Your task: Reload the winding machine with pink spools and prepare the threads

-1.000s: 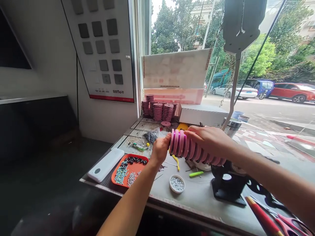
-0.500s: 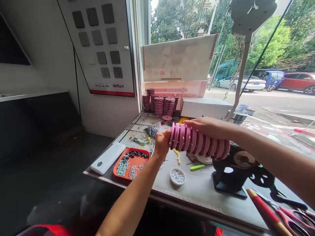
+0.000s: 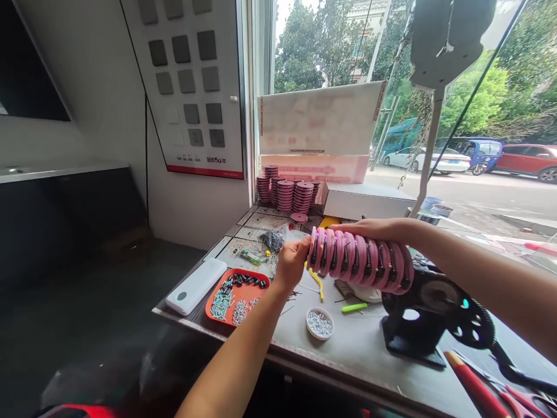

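Observation:
A row of round pink spools (image 3: 361, 258), pressed face to face and lying sideways, is held in the air above the table. Short dark pieces with tiny yellow dots run along their edges. My left hand (image 3: 293, 261) is closed on the left end, thumb on top. Across the top of the row lies my right hand (image 3: 378, 229), its fingers wrapped over the far side and partly hidden. Behind the right end stands a black machine with a wheel (image 3: 435, 302). Under the row are a light-green-handled tool (image 3: 354, 307) and a yellow-handled tool (image 3: 319, 284).
An orange tray (image 3: 243, 290) of small parts and a white power bank (image 3: 195, 285) sit left. A white bowl (image 3: 319, 324) holds grey beads. Stacked pink spools (image 3: 285, 196) stand by the window, beside a white box (image 3: 369, 200). Scissors (image 3: 517, 397) lie front right.
The row of spools has turned slightly, so the dark pieces along its side show more clearly. Both hands keep their hold. The whole view has shifted a little, with the scene lower and further right.

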Motion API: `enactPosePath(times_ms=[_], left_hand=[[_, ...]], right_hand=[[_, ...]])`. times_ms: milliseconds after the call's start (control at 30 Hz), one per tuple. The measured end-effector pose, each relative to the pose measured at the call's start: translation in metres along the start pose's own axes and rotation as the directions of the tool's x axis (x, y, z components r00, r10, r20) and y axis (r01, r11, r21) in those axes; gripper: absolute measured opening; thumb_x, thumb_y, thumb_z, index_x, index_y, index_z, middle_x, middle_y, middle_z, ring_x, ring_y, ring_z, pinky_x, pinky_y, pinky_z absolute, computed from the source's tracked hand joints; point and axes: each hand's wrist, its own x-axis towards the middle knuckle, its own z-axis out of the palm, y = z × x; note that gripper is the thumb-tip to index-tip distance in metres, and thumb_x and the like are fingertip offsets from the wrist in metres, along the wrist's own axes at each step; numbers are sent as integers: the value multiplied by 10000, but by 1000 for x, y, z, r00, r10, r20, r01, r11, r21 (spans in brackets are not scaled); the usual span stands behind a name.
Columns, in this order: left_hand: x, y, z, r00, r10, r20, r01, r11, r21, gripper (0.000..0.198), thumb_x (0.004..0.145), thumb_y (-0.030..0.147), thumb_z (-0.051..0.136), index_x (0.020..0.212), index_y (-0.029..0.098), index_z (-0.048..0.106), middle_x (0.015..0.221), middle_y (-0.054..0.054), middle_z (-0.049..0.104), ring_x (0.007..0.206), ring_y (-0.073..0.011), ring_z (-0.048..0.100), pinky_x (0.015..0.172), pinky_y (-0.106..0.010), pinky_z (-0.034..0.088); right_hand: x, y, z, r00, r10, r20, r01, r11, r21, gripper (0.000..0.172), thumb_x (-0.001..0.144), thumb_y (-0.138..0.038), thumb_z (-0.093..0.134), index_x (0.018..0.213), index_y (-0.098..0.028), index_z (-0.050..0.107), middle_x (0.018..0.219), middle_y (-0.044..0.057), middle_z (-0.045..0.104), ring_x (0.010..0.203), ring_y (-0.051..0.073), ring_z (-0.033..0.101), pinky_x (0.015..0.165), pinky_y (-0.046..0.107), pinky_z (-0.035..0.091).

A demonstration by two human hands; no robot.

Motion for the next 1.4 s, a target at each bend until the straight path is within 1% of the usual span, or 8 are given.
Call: enactPosePath(times_ms=[167, 367, 467, 600, 800, 967, 1133, 1400], left_hand=[[-2, 3, -2, 999, -46, -22, 48, 997, 64, 548, 718, 612, 485, 397, 169, 443, 380, 34, 393, 417, -88, 323, 432, -238, 234], [0, 1, 3, 996, -82, -46, 83, 996, 27, 559, 707, 636, 475, 400, 174, 404, 378, 46, 344, 402, -76, 291, 417, -234, 215], [3, -1, 7, 995, -92, -44, 91, 996, -17, 565, 703, 654, 456, 408, 177, 392, 375, 47, 330, 386, -70, 277, 405, -234, 200], [5, -2, 12, 996, -83, -44, 79, 993, -85, 555, 699, 642, 467, 410, 184, 344, 381, 62, 294, 374, -52, 222, 395, -232, 172], [6, -5, 14, 996, -73, -46, 66, 987, -145, 536, 716, 581, 490, 393, 183, 333, 358, 67, 285, 363, -46, 221, 390, -226, 168], [4, -3, 13, 997, -71, -42, 63, 985, -160, 537, 717, 585, 485, 390, 186, 334, 342, 67, 303, 344, -46, 232, 377, -219, 179], [2, -1, 11, 999, -38, -30, 33, 989, -142, 558, 717, 617, 456, 378, 183, 366, 328, 59, 320, 335, -52, 258, 379, -223, 184], [4, -5, 0, 999, -41, 36, 44, 996, -75, 553, 730, 596, 469, 380, 170, 427, 350, 41, 371, 370, -69, 304, 400, -229, 217]], right_hand=[[-23, -7, 19, 940, -223, -257, 95, 897, -432, 537, 887, -539, 185, 764, -218, 597, 753, 49, 669, 723, 224, 610, 629, 308, 438], [-47, 4, 74, 514, -616, -597, -205, 588, -782, 504, 896, -529, 261, 1023, -144, 560, 809, 103, 639, 705, 243, 588, 604, 309, 345], [-45, 10, 83, 423, -702, -574, -228, 530, -817, 500, 893, -529, 291, 1007, -125, 563, 822, 105, 629, 739, 242, 580, 656, 314, 345], [-45, 8, 74, 480, -667, -569, -210, 542, -813, 464, 901, -503, 273, 970, -148, 564, 742, 79, 612, 663, 229, 573, 582, 301, 319], [-39, -3, 39, 777, -388, -496, -82, 719, -690, 429, 894, -492, 227, 920, -231, 567, 711, 53, 638, 623, 231, 574, 527, 297, 312], [-10, -3, 8, 971, -155, -181, 95, 948, -304, 534, 868, -570, 219, 733, -221, 600, 784, 45, 675, 742, 221, 611, 694, 317, 452], [5, 0, 1, 992, 119, -30, -118, 992, 32, 529, 759, -664, 406, 788, -193, 645, 773, 73, 695, 685, 223, 641, 630, 318, 529], [2, -2, 1, 993, -43, -107, 31, 993, -111, 530, 768, -660, 379, 667, -212, 643, 635, 44, 666, 682, 224, 629, 639, 305, 517]])
